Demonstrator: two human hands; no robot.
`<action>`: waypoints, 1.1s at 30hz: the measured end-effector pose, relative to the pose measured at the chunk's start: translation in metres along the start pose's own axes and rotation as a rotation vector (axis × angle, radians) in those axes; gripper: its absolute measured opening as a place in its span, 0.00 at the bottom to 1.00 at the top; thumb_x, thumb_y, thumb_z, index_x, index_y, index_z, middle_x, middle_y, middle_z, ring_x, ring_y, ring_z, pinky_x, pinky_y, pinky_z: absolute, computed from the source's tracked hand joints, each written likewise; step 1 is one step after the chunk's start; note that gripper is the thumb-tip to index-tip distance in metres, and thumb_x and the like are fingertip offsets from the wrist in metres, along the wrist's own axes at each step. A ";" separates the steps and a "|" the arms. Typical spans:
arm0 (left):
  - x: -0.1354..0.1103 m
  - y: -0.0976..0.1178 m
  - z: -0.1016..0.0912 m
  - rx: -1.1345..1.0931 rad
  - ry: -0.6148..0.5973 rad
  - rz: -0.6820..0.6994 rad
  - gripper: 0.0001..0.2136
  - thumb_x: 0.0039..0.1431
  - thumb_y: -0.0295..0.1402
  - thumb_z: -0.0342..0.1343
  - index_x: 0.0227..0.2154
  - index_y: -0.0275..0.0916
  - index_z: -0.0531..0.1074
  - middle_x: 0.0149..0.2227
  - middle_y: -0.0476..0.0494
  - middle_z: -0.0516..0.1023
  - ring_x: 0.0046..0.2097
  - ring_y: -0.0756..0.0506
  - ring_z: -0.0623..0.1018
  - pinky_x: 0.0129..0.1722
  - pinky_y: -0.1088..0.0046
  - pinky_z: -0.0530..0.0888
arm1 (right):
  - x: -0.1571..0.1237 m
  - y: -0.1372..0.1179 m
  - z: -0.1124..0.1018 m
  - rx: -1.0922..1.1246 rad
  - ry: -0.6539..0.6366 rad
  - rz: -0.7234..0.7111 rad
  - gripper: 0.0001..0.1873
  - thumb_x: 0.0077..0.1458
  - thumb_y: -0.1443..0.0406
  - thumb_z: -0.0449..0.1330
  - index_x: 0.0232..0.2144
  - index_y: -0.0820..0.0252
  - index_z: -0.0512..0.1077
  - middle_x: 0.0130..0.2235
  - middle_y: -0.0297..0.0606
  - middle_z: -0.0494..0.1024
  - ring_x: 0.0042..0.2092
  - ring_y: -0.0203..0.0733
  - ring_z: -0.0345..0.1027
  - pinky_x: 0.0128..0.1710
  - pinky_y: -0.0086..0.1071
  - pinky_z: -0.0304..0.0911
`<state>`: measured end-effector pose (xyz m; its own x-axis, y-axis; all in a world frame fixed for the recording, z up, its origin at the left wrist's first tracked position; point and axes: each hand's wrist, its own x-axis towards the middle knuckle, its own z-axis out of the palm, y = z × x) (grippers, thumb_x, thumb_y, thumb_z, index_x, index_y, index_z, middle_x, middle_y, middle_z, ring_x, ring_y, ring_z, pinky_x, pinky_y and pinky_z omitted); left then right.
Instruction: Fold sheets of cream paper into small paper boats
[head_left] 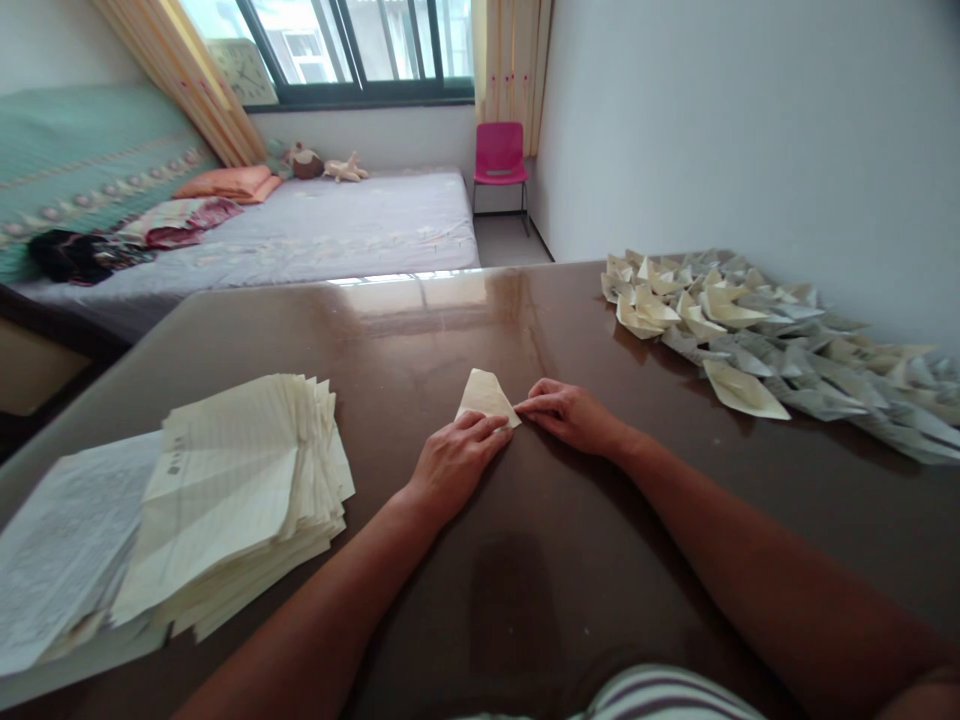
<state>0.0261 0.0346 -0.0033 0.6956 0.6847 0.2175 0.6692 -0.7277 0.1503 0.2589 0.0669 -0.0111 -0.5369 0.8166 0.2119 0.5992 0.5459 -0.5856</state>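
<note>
A small cream folded paper [484, 392] lies on the brown glossy table [420, 340], its narrow end pointing away from me. My left hand [459, 455] rests over its lower edge, fingers together and bent onto the paper, holding it against the table; the thumb is hidden. At the paper's right corner, the fingertips of my right hand [570, 412] are closed in a pinch, with the other fingers curled in. The lower part of the paper is covered by my left fingers.
To the left sits a stack of cream sheets [225, 490], overlapping printed white sheets [67, 540]. Many folded paper pieces [720, 305] crowd the table's right side along the wall. Beyond the table are a bed [360, 225] and a pink chair [499, 155].
</note>
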 end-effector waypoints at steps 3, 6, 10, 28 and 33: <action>0.000 -0.001 0.001 -0.001 0.010 0.014 0.13 0.64 0.31 0.49 0.50 0.45 0.70 0.53 0.50 0.74 0.51 0.46 0.71 0.49 0.71 0.71 | -0.002 0.002 0.002 -0.019 -0.002 -0.035 0.14 0.61 0.62 0.54 0.46 0.53 0.76 0.39 0.37 0.74 0.38 0.35 0.69 0.39 0.28 0.63; 0.000 -0.001 0.002 0.023 0.029 0.023 0.13 0.64 0.31 0.48 0.49 0.45 0.71 0.53 0.50 0.75 0.51 0.47 0.71 0.47 0.72 0.71 | -0.003 0.004 0.005 -0.019 0.034 -0.065 0.14 0.61 0.60 0.55 0.45 0.52 0.77 0.39 0.37 0.75 0.37 0.35 0.70 0.39 0.28 0.64; 0.001 -0.002 0.003 0.043 0.054 0.027 0.13 0.64 0.31 0.49 0.49 0.45 0.72 0.52 0.50 0.76 0.50 0.48 0.72 0.46 0.73 0.73 | -0.003 0.004 0.010 -0.063 0.105 -0.061 0.14 0.61 0.58 0.55 0.42 0.51 0.78 0.38 0.36 0.77 0.38 0.36 0.71 0.39 0.28 0.64; -0.001 -0.001 0.004 0.075 0.027 -0.006 0.13 0.64 0.33 0.49 0.49 0.48 0.71 0.50 0.51 0.75 0.50 0.47 0.72 0.43 0.73 0.74 | -0.002 -0.002 0.011 -0.131 0.047 -0.046 0.15 0.63 0.59 0.52 0.44 0.46 0.77 0.43 0.33 0.77 0.41 0.35 0.71 0.41 0.26 0.63; 0.001 0.001 0.002 0.086 0.058 -0.044 0.12 0.65 0.32 0.48 0.46 0.50 0.73 0.52 0.47 0.72 0.52 0.45 0.70 0.45 0.70 0.74 | -0.001 -0.005 0.006 -0.141 -0.010 -0.065 0.15 0.63 0.59 0.51 0.45 0.46 0.76 0.45 0.34 0.76 0.42 0.35 0.71 0.41 0.27 0.63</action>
<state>0.0279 0.0341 -0.0049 0.6506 0.7103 0.2685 0.7204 -0.6892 0.0777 0.2533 0.0620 -0.0137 -0.5824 0.7774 0.2377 0.6404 0.6189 -0.4548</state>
